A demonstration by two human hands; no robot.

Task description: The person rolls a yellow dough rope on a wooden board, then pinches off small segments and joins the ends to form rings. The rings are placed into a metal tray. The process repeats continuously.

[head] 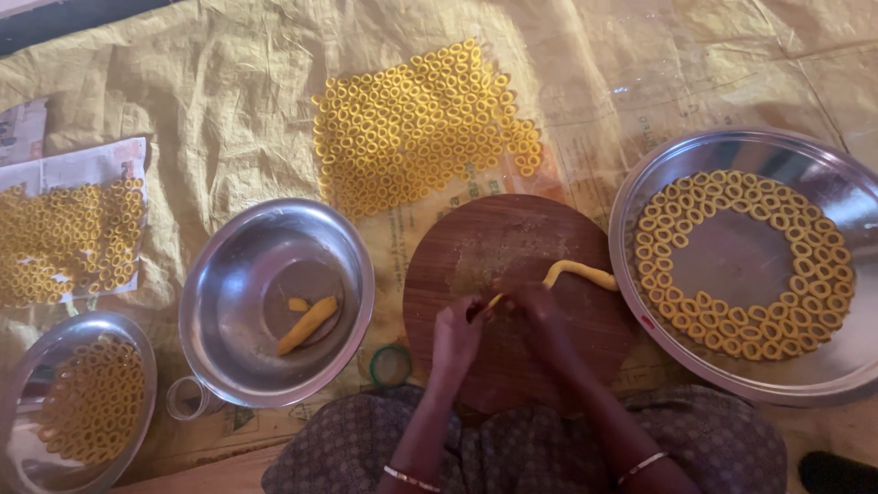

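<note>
On round wooden board (512, 274), both hands close together near its lower half. Left hand (455, 334) with fingers pinched on thin end of yellow dough rope (578, 272); right hand (541, 316) beside it, fingers curled over same rope, gripping it. Rope running up and right from hands, curving across board, free end lying flat on wood. Thin bangle on each wrist.

To the right, large steel tray (828, 169) touching board's edge, dough rings (805, 265) laid in a wide loop around its bare centre. To the left, steel bowl (229, 247) with short dough piece (308, 325) and a small scrap inside. Above board, dense patch of rings (412, 128) spread on yellow sheet (229, 110). Far left, more rings on paper (69, 238); lower left, second steel plate (27, 457) with a heap of rings. Small green ring (390, 364) on sheet between bowl and board.
</note>
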